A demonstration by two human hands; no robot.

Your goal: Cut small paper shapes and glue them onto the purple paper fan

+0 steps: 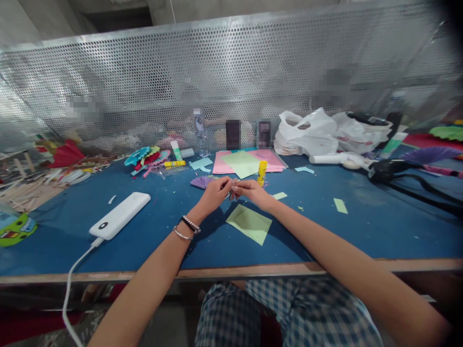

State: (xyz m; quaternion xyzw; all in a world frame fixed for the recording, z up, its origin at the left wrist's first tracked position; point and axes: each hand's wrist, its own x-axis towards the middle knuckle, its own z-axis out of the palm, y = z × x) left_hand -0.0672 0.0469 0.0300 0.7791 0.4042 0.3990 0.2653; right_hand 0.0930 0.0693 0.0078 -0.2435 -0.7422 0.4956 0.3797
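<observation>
My left hand (216,192) and my right hand (253,191) meet over the middle of the blue table, fingers of both pinched together. Between the fingertips is a small brownish-grey thing, mostly hidden and too small to name. Just below the hands, a light green paper sheet (249,225) lies flat, with what looks like another piece on it. A pleated purple paper fan (201,181) rests just beyond my left hand. Beyond my right hand a yellow glue stick (262,171) stands upright.
Pink sheets (219,164) under a green sheet (241,163) lie farther back. At left are a white power bank (121,216) with a cable and colourful paper pieces (148,158). White plastic bags (307,132) stand at back right, before a perforated metal screen (231,62).
</observation>
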